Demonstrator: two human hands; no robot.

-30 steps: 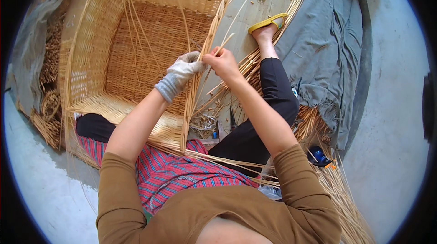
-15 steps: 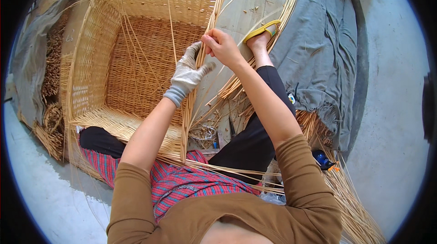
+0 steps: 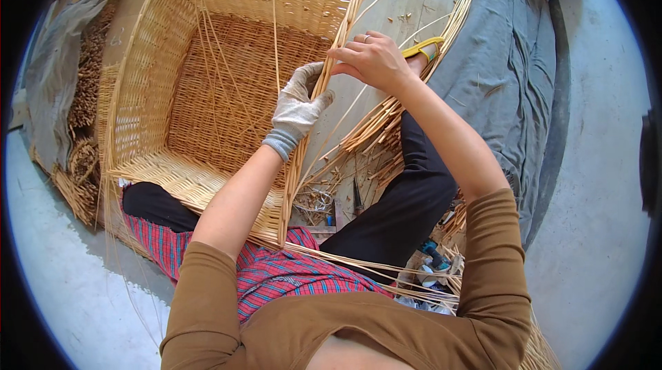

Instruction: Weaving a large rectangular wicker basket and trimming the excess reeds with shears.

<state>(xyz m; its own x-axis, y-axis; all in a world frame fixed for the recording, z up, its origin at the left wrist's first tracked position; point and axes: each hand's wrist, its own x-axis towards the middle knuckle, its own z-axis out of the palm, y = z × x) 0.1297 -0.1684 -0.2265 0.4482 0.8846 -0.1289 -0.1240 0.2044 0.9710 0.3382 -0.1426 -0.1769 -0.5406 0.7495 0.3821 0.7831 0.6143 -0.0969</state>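
A large rectangular wicker basket [image 3: 141, 84] lies tilted across my lap, its inside facing up and its floor browner than its pale walls. My left hand [image 3: 298, 104], in a whitish work glove with a grey cuff, is clasped around the right rim, fingers inside and thumb outside. Bare and with a ring on one finger, my right hand [image 3: 378, 61] reaches that same rim a little farther up, with thumb and forefinger tips pinched at its edge. Whether a single willow rod sits between those tips is hard to make out. Long loose rods [image 3: 276, 25] cross the basket's opening.
To the right, a grey cloth [image 3: 507, 80] covers a bundle, with long willow rods [image 3: 448, 32] along its edge. Offcuts [image 3: 376, 132] and tools litter the floor by my right leg [image 3: 407, 191]. Stacked rods [image 3: 86, 101] lie under cloth at the left.
My right hand has shifted slightly outward, its fingers straighter at the rim and its elbow farther right. The left hand keeps its hold. The whole view has shifted a little.
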